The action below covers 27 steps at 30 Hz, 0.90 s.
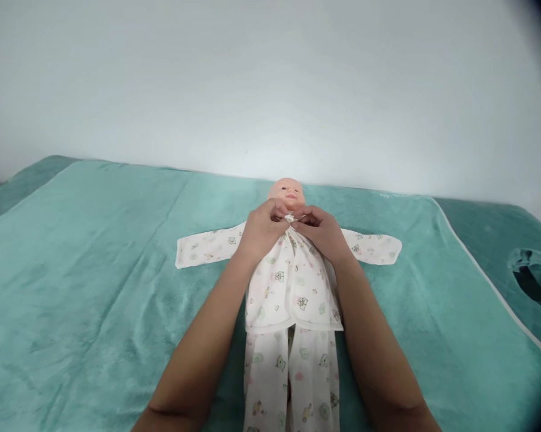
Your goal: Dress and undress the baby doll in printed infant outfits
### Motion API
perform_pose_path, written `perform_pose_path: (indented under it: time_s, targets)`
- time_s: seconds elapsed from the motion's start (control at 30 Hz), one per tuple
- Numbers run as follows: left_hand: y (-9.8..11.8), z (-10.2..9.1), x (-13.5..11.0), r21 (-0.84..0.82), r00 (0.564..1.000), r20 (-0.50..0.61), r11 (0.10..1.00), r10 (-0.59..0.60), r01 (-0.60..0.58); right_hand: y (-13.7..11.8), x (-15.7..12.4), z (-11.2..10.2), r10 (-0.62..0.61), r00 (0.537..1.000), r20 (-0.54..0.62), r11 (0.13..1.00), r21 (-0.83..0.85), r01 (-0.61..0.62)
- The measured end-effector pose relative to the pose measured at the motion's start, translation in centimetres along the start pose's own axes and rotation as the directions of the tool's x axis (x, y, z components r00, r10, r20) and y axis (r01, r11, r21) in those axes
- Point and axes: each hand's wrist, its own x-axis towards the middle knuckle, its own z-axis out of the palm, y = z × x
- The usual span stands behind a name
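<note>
A baby doll (288, 193) lies on its back on a teal towel (95, 270), head toward the wall. It wears a white printed top (292, 288) with both sleeves spread out sideways, and matching trousers (292, 372). My left hand (264, 227) and my right hand (323, 231) meet at the collar just under the doll's chin. Both pinch the top's neck opening, fingers closed on the fabric. The front flaps of the top overlap down the doll's chest.
The towel covers a teal padded bed that reaches a white wall behind. A face hole (534, 282) opens in the bed at the right. The towel's white-piped edge (486, 276) runs diagonally on the right.
</note>
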Motion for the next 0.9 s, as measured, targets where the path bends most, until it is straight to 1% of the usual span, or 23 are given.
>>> perform_pose_path:
  time_s: [0.03, 0.1, 0.17, 0.23, 0.3, 0.4, 0.5, 0.57, 0.63, 0.73, 0.83, 0.9]
  targets:
    - [0.0, 0.0, 0.0, -0.004, 1.000, -0.005, 1.000, 0.003, -0.003, -0.1, 0.0, 0.0, 0.005, 1.000, -0.001, 1.000, -0.011, -0.005]
    - [-0.1, 0.0, 0.1, -0.086, 1.000, 0.008, 0.996, -0.010, 0.011, -0.2, 0.0, -0.1, 0.015, 1.000, -0.009, 1.000, -0.027, -0.016]
    - [-0.3, -0.1, 0.3, -0.201, 0.998, 0.043, 0.979, -0.039, 0.047, -0.3, -0.1, -0.1, 0.024, 1.000, -0.007, 0.999, -0.038, -0.025]
    - [-0.6, -0.2, 0.5, -0.252, 0.995, 0.078, 0.965, -0.055, 0.073, -0.4, -0.1, -0.1, 0.020, 1.000, 0.001, 0.999, -0.050, -0.020]
    - [-0.7, -0.3, 0.5, -0.213, 0.996, 0.079, 0.975, -0.043, 0.059, -0.4, 0.0, -0.1, 0.009, 1.000, 0.002, 0.998, -0.058, -0.009]
    - [-0.6, -0.2, 0.4, -0.043, 0.999, 0.035, 0.999, 0.008, -0.007, -0.3, 0.0, 0.1, -0.005, 1.000, -0.004, 0.999, -0.045, 0.005]
    - [-0.5, -0.2, 0.4, 0.096, 0.999, 0.010, 0.994, 0.054, -0.054, 0.0, -0.1, 0.1, -0.026, 1.000, -0.009, 0.999, -0.023, 0.025]
    - [-0.5, -0.3, 0.6, 0.129, 0.997, 0.016, 0.989, 0.071, -0.073, 0.0, -0.1, 0.1, -0.039, 0.999, -0.007, 0.999, -0.035, 0.039]
    - [-0.5, -0.4, 0.7, 0.154, 0.993, 0.045, 0.981, 0.113, -0.119, 0.0, -0.1, 0.2, -0.056, 0.998, -0.016, 0.996, -0.076, 0.055]
    - [-0.5, -0.8, 0.9, 0.194, 0.976, 0.102, 0.958, 0.193, -0.210, -0.2, -0.2, 0.5, -0.095, 0.993, -0.068, 0.985, -0.150, 0.084]
    - [-0.6, -1.1, 0.9, 0.188, 0.967, 0.126, 0.952, 0.220, -0.241, -0.2, -0.3, 1.0, -0.130, 0.985, -0.117, 0.978, -0.179, 0.108]
    - [-0.7, -1.2, 0.8, 0.174, 0.961, 0.124, 0.948, 0.246, -0.265, -0.2, -0.3, 1.2, -0.133, 0.981, -0.142, 0.980, -0.164, 0.109]
